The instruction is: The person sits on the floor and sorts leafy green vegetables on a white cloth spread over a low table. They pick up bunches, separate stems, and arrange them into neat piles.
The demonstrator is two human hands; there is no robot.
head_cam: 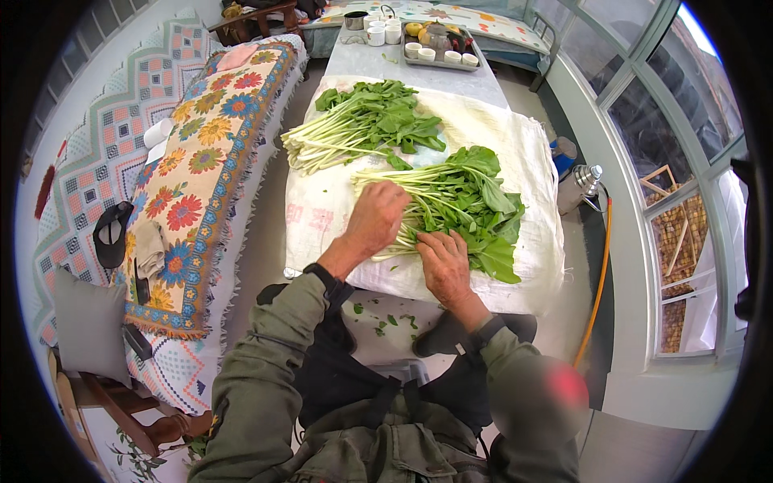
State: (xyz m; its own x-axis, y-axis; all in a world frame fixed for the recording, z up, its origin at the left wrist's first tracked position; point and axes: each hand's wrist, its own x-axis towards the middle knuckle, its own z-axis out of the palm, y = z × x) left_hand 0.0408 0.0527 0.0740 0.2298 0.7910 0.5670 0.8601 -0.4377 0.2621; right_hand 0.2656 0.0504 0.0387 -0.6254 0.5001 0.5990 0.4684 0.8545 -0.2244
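Note:
A near bunch of long-stemmed leafy greens [459,205] lies on a white woven sack [338,247] spread over the table, its pale stems to the left and its leaves to the right. My left hand [380,211] is at the stem side, fingers curled down onto the stems, fingertips partly hidden. Nearer to me, my right hand [445,262] rests bent fingers on the bunch's front edge, beside the broad leaves; its thumb is out of sight. Farther back, a second bunch of the same greens [374,118] lies with its stems to the left.
Behind the sack, white cups [375,36] and a metal tray [444,65] with a teapot and small cups stand on the table. A sofa with a floral cover [199,163] runs along the left. A vacuum flask [580,188] stands right, near an orange hose [598,290]. Leaf scraps [392,320] litter the floor.

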